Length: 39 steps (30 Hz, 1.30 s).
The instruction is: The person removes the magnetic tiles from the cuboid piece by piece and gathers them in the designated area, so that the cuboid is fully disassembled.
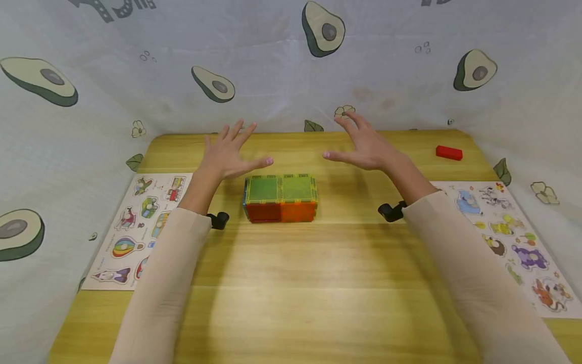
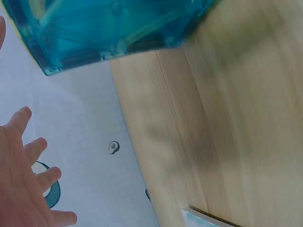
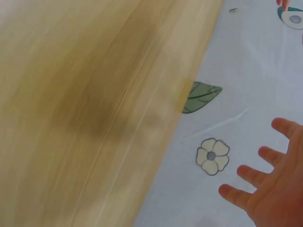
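Note:
A box of translucent magnetic tiles (image 1: pixel 281 198) rests on the wooden table, its top green and yellow-edged, its front red and orange. Its blue end face (image 2: pixel 118 28) fills the top of the left wrist view. My left hand (image 1: pixel 229 154) hovers behind and left of the box, fingers spread and holding nothing. Farther right, my right hand (image 1: pixel 366 146) is raised over the back of the table, fingers apart and thumb pointing left. Neither hand touches the box. In the right wrist view, the right hand (image 3: pixel 279 184) shows extended fingers in front of the cloth.
A vehicle puzzle board (image 1: pixel 123 247) lies at the left, partly under the left sleeve. An animal puzzle board (image 1: pixel 514 263) lies at the right. A red block (image 1: pixel 449 152) sits at the back right. The avocado-print cloth (image 1: pixel 273 60) hangs behind the table (image 1: pixel 309 303).

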Each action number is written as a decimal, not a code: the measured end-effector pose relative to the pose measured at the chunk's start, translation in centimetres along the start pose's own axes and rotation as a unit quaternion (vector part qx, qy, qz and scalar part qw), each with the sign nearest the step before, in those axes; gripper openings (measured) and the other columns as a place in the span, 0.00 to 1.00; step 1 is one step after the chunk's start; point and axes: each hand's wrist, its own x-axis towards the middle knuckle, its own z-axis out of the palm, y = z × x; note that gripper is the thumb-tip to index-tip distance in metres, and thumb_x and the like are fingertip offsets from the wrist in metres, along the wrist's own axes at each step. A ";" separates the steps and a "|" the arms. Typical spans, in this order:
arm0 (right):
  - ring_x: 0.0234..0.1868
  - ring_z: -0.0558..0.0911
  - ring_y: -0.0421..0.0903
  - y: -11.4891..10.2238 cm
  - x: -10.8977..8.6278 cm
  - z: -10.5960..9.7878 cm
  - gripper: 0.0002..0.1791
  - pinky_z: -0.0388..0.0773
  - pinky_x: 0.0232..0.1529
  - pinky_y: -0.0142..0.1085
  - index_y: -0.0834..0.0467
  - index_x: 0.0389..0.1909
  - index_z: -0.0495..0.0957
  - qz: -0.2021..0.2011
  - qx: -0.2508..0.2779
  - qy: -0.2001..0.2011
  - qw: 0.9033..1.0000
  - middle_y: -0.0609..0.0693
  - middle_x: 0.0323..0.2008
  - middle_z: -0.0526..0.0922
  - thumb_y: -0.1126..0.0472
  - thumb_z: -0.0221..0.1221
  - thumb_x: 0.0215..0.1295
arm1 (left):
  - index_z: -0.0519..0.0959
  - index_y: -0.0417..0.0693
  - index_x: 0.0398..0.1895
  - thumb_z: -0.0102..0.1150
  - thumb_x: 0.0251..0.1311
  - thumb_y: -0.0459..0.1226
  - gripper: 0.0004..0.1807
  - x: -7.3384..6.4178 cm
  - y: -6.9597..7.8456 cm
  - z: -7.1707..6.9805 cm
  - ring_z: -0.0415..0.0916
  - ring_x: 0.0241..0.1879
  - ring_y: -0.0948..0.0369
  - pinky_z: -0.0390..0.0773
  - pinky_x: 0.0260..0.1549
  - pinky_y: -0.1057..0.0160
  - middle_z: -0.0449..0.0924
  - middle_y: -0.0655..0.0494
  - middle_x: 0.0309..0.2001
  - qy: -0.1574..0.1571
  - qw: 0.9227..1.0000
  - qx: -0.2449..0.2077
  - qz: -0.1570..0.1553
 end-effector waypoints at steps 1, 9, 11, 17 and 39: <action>0.83 0.44 0.67 -0.1 -0.2 0.0 0.59 0.52 0.71 0.75 0.40 0.84 0.39 -0.004 0.008 0.004 1.000 0.51 0.84 0.31 0.19 0.53 0.60 | 0.35 0.77 0.83 0.37 0.51 0.85 0.60 -0.3 0.1 0.0 0.32 0.84 0.42 0.26 0.70 0.23 0.30 0.59 0.85 0.004 1.000 -0.008 0.004; 0.82 0.49 0.64 -1.5 -2.2 0.7 0.56 0.53 0.72 0.72 0.42 0.84 0.46 -0.028 0.065 0.023 0.997 0.51 0.84 0.39 0.24 0.58 0.62 | 0.39 0.77 0.83 0.45 0.52 0.82 0.59 -2.8 1.2 0.0 0.37 0.83 0.43 0.35 0.72 0.23 0.35 0.59 0.85 0.036 0.997 -0.059 0.042; 0.82 0.51 0.63 -1.7 -2.6 1.1 0.55 0.53 0.73 0.72 0.42 0.84 0.47 -0.032 0.084 0.025 0.996 0.51 0.84 0.42 0.26 0.58 0.63 | 0.40 0.78 0.83 0.48 0.52 0.81 0.57 -3.3 1.4 0.3 0.39 0.83 0.43 0.41 0.73 0.24 0.37 0.59 0.85 0.045 0.994 -0.082 0.051; 0.80 0.56 0.61 -2.7 -3.6 2.3 0.52 0.55 0.73 0.69 0.40 0.82 0.51 -0.055 0.135 0.026 0.989 0.51 0.82 0.51 0.30 0.63 0.63 | 0.43 0.83 0.81 0.58 0.53 0.75 0.55 -5.0 1.8 1.2 0.42 0.83 0.45 0.57 0.70 0.27 0.42 0.58 0.84 0.044 0.984 -0.164 0.061; 0.67 0.71 0.58 -5.4 -4.7 6.0 0.50 0.73 0.66 0.56 0.49 0.75 0.66 -0.125 0.224 0.017 0.966 0.51 0.68 0.68 0.44 0.78 0.52 | 0.62 0.70 0.79 0.71 0.48 0.67 0.53 -6.9 1.8 4.0 0.62 0.76 0.47 0.66 0.68 0.34 0.62 0.57 0.77 0.022 0.977 -0.189 0.091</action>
